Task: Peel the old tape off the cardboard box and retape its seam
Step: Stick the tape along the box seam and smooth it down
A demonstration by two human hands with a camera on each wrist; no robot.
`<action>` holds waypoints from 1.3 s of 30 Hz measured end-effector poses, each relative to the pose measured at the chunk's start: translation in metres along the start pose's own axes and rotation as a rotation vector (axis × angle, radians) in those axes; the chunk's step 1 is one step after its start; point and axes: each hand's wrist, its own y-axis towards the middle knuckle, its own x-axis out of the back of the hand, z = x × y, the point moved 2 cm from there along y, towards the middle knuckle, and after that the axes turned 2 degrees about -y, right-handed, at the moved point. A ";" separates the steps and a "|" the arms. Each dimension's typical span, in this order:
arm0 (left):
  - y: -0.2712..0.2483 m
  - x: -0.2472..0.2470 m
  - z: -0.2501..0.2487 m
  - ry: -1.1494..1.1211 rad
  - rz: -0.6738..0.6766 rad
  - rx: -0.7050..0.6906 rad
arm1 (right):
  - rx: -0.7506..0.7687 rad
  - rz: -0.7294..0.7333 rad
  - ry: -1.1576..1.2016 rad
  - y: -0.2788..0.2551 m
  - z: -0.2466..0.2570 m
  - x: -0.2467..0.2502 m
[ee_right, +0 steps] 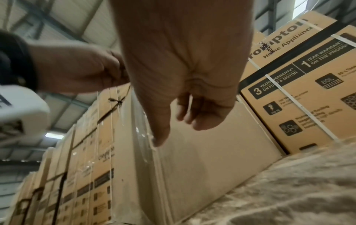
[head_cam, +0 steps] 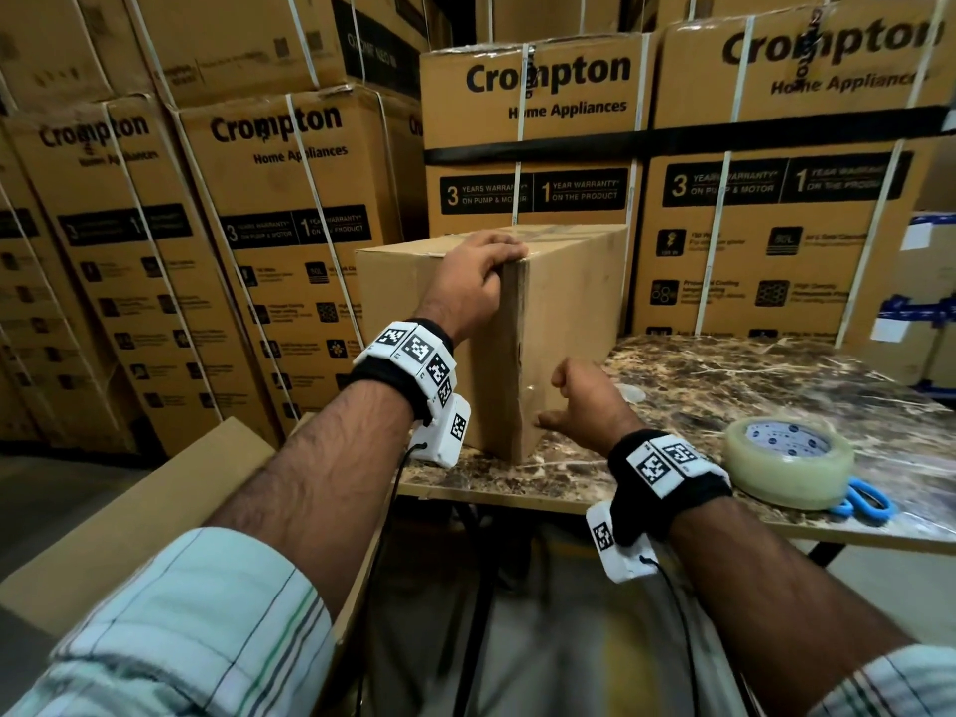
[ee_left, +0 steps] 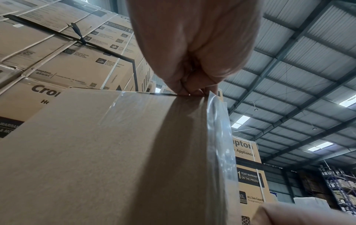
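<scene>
A plain cardboard box [head_cam: 569,313] stands upright on the marble table [head_cam: 750,385]. My left hand [head_cam: 481,266] grips its near top corner, fingers curled over the top and thumb on the side face. A strip of clear tape [ee_left: 217,129] runs down the near vertical edge from under those fingers and stands partly off the cardboard [ee_left: 96,152]. My right hand [head_cam: 574,401] is low on the same edge. Its straight thumb [ee_right: 159,140] touches the tape [ee_right: 142,137], and its other fingers hang loosely curled and hold nothing.
A roll of clear tape [head_cam: 789,463] lies on the table to the right, with blue-handled scissors [head_cam: 864,501] beside it near the front edge. Tall stacks of printed cartons [head_cam: 289,199] wall in the back and left. An open cardboard carton [head_cam: 129,509] sits at lower left.
</scene>
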 end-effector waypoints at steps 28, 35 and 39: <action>0.007 0.002 0.006 -0.007 -0.003 0.019 | 0.471 -0.050 -0.003 0.008 0.037 0.038; 0.010 0.004 0.005 -0.014 -0.004 0.016 | 0.472 -0.214 0.013 0.022 0.059 0.079; 0.012 0.006 0.003 -0.001 -0.007 -0.011 | 0.481 -0.262 0.020 0.034 0.067 0.100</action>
